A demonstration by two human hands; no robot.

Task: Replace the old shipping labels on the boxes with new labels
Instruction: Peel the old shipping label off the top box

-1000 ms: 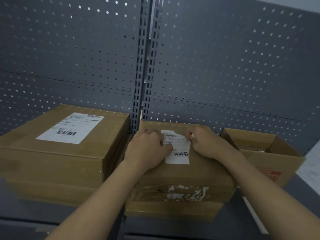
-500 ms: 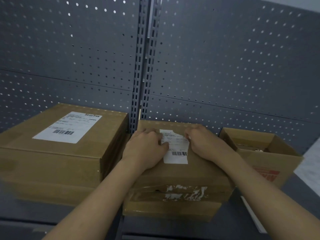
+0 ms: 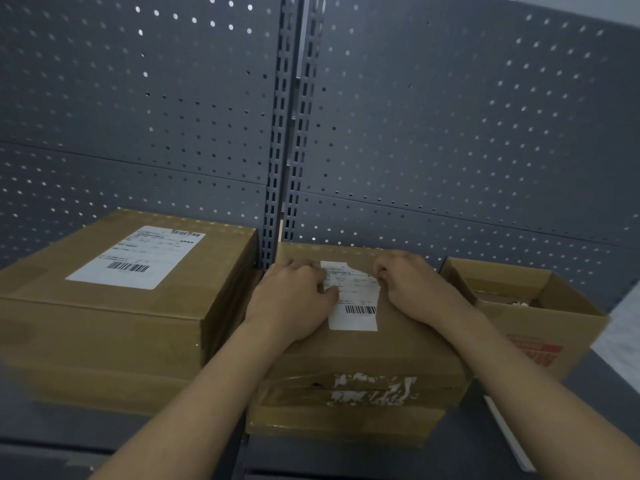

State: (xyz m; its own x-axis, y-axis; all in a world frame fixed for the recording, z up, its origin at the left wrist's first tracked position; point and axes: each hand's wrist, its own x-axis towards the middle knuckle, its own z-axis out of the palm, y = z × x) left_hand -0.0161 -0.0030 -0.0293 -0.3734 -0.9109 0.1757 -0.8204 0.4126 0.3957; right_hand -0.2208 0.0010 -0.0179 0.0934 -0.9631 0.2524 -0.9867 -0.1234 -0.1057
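From the head view, the middle box [image 3: 363, 344] sits on the shelf [image 3: 485, 445] against the perforated back panel [image 3: 450, 133], with its label [image 3: 353, 299] on top. The left hand [image 3: 291, 299] lies flat on the box, thumb pressing the label's left edge. The right hand [image 3: 415, 289] is curled at the label's far right corner and seems to pinch it. The label's far edge looks ragged, so this is probably the old label being peeled. The next move likely calls for a slow pull toward the shelf's front edge while the left hand keeps the box steady. Room is tight: the left box [image 3: 104, 327], bearing a second label [image 3: 138, 258], touches one side, and an open box [image 3: 540, 327] stands just beside the other, so only the front is free.
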